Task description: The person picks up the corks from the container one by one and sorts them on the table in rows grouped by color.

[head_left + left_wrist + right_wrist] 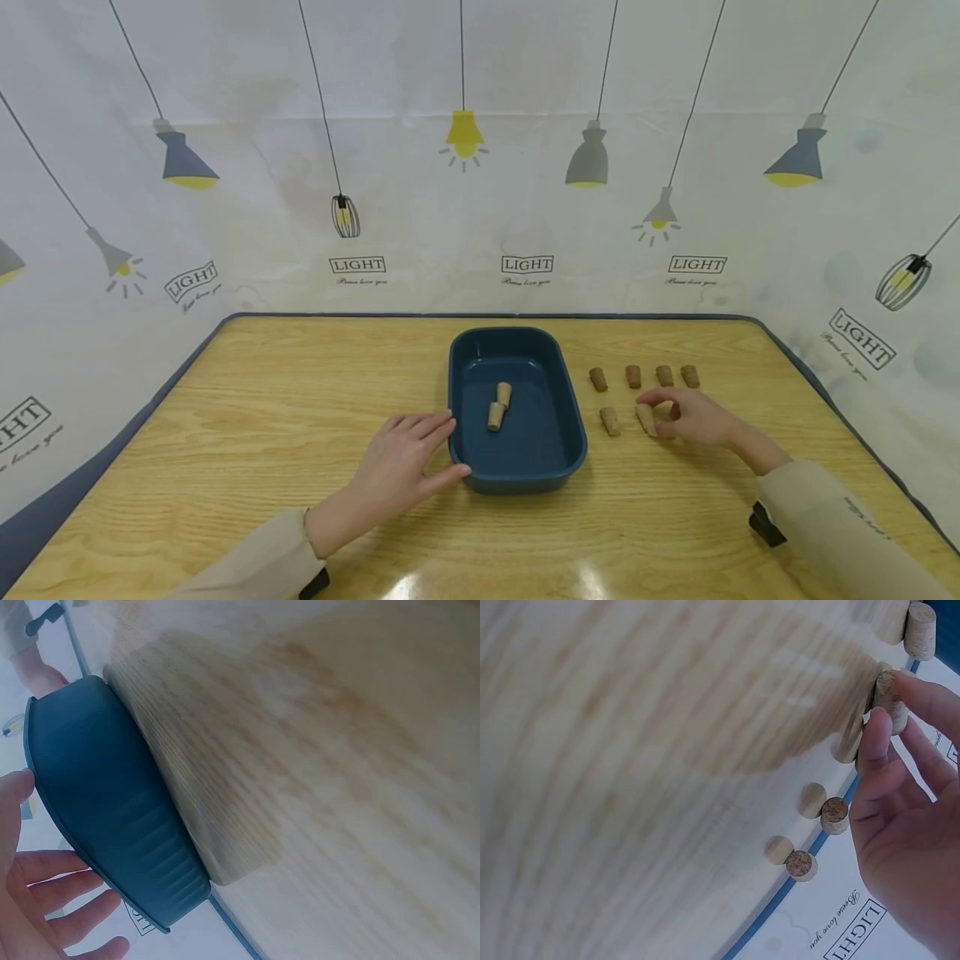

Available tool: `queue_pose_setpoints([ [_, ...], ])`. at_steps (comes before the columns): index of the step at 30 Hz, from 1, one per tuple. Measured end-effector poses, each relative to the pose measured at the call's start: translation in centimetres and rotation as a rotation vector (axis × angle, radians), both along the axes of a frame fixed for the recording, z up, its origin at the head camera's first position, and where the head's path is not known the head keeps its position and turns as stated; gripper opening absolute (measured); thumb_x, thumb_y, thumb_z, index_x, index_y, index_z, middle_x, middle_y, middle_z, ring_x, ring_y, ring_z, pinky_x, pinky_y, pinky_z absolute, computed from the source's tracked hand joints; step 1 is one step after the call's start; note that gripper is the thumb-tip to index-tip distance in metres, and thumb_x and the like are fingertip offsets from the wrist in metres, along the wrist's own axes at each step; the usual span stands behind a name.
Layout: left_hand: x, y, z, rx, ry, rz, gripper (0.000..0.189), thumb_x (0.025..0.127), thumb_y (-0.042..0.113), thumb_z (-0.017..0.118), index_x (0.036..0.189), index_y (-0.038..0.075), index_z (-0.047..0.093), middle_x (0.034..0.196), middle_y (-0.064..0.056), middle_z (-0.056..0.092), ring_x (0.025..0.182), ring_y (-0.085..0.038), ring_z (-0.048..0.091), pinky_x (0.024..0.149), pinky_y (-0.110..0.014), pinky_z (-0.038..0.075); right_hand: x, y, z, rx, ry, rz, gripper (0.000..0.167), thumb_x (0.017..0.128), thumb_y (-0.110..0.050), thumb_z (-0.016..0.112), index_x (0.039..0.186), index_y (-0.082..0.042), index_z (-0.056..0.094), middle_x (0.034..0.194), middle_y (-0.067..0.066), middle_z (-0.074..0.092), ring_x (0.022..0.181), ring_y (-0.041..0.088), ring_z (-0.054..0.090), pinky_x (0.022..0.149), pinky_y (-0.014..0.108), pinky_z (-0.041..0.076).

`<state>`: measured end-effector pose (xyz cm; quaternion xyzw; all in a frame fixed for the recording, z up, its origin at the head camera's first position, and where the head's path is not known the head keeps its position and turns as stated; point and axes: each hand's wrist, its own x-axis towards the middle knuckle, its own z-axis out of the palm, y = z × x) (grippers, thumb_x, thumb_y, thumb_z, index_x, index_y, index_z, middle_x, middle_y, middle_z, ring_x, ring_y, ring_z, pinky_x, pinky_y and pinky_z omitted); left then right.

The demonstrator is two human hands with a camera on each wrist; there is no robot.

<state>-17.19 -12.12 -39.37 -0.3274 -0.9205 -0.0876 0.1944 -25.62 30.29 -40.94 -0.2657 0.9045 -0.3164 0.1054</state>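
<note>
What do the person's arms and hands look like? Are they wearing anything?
Yes! The left sleeve and right sleeve are pale beige. The right one has small dark lettering, too tiny to read. A black piece peeks out under the left cuff, another under the right. The left hand and right hand wear no gloves.

Even, fairly bright light filled the head view, its source out of frame. Two white glare patches lay at the near edge of the tabletop [300, 392], and small glints showed inside the tray [517, 482]. Both wrist views looked hazy and bluish, the grain smeared; corks [835, 816] mirrored softly in the gloss.
</note>
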Motion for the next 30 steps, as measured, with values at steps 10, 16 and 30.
queue_pose_setpoints([
  [10,0.0,0.0,-0.1,0.007,0.008,0.0,0.062,0.08,0.058,0.049,0.112,0.006,0.062,0.118,-0.006,0.055,0.103,-0.021,0.052,0.084,-0.039,0.04,-0.3,0.3,0.7,0.023,0.031,0.014,0.041,0.084,-0.012,0.06,0.119,0.005,0.049,0.113,0.023,0.049,0.067,0.014,0.051,0.059,0.029,0.044],
  [16,-0.1,0.0,0.0,0.001,0.016,-0.001,0.062,0.081,0.058,0.048,0.112,0.006,0.062,0.117,-0.007,0.055,0.103,-0.021,0.052,0.083,-0.039,0.04,-1.0,-0.3,2.2,-0.003,0.085,0.008,0.039,0.084,-0.011,0.059,0.118,0.006,0.049,0.113,0.023,0.051,0.075,0.022,0.053,0.064,0.032,0.045],
  [30,-0.1,0.0,-0.1,-0.003,0.014,0.001,0.062,0.081,0.057,0.049,0.113,0.006,0.062,0.118,-0.006,0.055,0.103,-0.021,0.052,0.083,-0.039,0.04,-3.4,-5.3,6.7,-0.013,0.132,-0.001,0.041,0.085,-0.02,0.06,0.122,-0.004,0.049,0.115,0.014,0.052,0.073,0.019,0.053,0.062,0.033,0.044],
])
